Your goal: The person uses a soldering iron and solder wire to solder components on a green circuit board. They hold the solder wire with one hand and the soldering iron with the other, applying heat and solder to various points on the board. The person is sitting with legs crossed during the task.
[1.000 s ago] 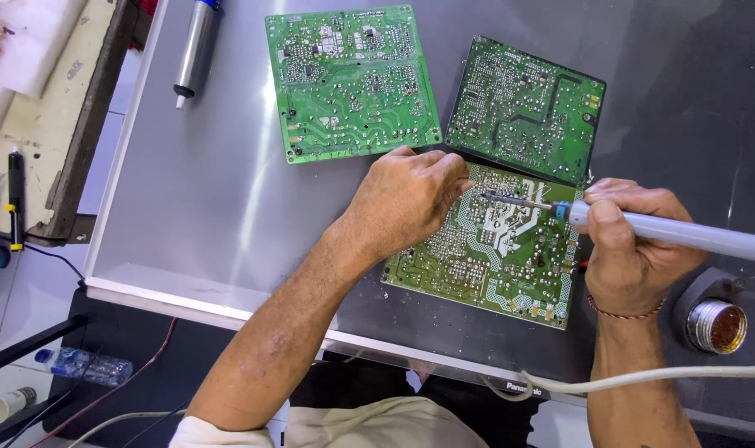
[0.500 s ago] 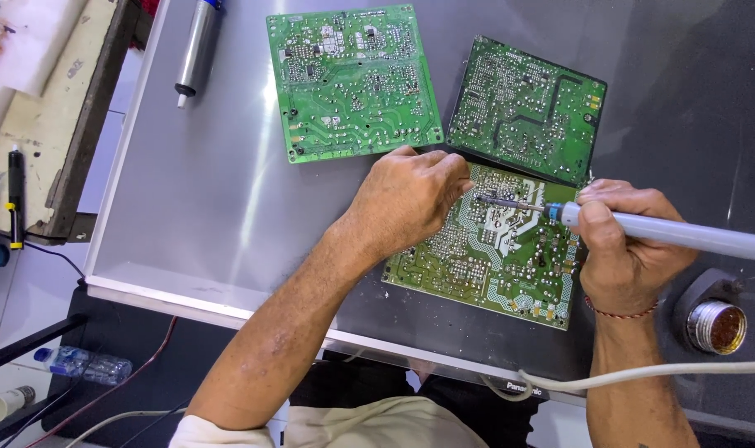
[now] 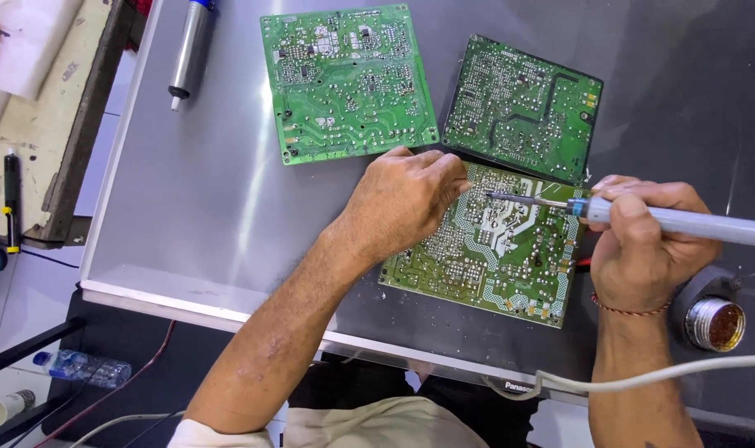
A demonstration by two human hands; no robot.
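Soldering iron (image 3: 643, 217) clamped in our right hand (image 3: 643, 257), tip on the near circuit board (image 3: 485, 249); our left hand (image 3: 406, 199) presses that board, fingers together

Glossy green circuit board (image 3: 493, 257) on smooth, sheeny metal tabletop (image 3: 186, 216), matt plastic-handled soldering iron (image 3: 684, 222)

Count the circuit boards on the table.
3: one light green board at top left, a darker board right of it, and the board under both hands. None seems hidden.
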